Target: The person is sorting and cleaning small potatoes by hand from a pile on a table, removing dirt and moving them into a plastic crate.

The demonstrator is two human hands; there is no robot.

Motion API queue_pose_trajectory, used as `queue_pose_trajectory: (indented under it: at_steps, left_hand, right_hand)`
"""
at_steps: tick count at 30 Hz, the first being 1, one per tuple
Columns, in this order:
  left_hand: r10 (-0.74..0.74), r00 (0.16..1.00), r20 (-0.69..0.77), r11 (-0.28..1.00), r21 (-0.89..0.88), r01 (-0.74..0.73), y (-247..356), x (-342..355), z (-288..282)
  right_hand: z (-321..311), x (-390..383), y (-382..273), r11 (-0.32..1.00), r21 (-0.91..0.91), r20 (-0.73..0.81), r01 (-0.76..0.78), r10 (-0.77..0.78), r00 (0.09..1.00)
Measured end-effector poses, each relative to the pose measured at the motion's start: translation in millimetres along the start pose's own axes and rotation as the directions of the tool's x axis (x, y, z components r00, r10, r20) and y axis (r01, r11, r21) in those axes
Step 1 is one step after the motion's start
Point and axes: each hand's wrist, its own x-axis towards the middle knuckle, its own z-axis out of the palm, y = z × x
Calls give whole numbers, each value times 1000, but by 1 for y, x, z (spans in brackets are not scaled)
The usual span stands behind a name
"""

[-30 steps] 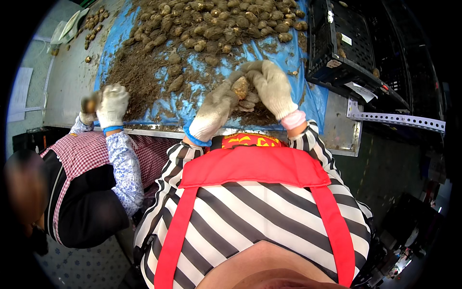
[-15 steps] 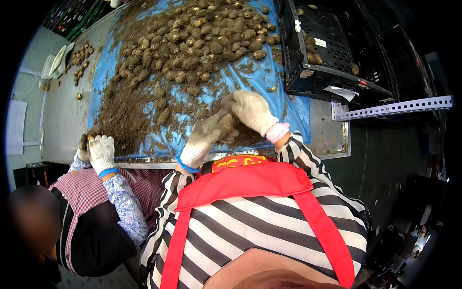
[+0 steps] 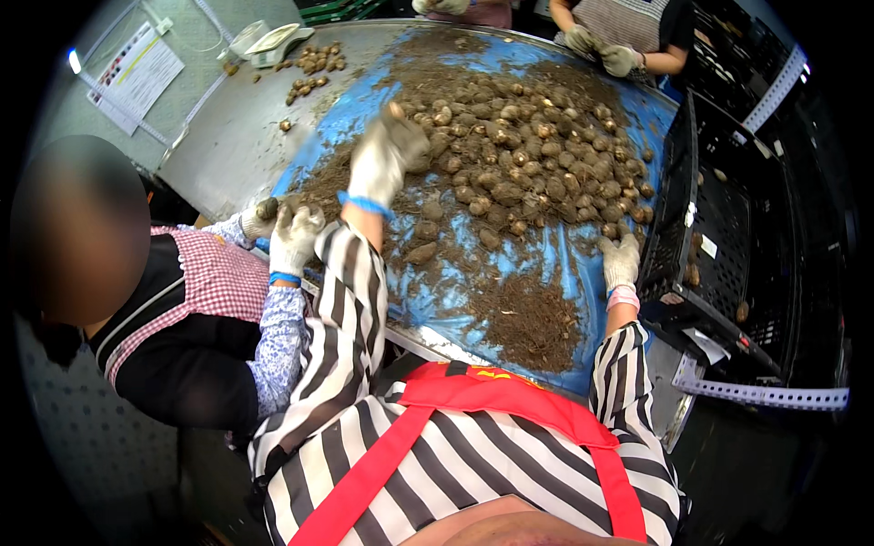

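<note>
A heap of small brown hairy taros (image 3: 528,159) lies on a soil-covered blue plastic sheet (image 3: 437,314). My left hand (image 3: 382,159), in a soiled white glove with a blue wristband, is over the heap's left side. Motion smears its fingers; a pale orange tip shows at its upper edge, and I cannot tell whether it belongs to something held. My right hand (image 3: 621,262), gloved with a pink cuff, reaches to the heap's right edge. Its fingers are apart and stretched out, touching the taros there.
A black crate (image 3: 669,227) with a few taros stands at the right. Dark loose soil (image 3: 528,323) is heaped near me. A co-worker's gloved hand (image 3: 296,238) is close on my left; another person's gloved hands (image 3: 601,53) are across the table. A scale (image 3: 278,44) stands far left.
My hands have parted from close together in front of me: the left went up and left, the right to the heap's right edge. My view has turned and takes in people across the table.
</note>
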Motion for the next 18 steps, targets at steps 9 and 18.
queue_pose_trajectory:
  at_steps: [9, 18]
  left_hand:
    - [-14, 1000, -1, 947, 321, 13, -20, -48, 29]
    - [-219, 948, 230, 953, 258, 157, -137, -117, 37]
  right_hand:
    - [-4, 9, -21, 865, -487, -73, 124, -181, 981]
    - [-23, 12, -4, 917, -393, 62, 70, -49, 997]
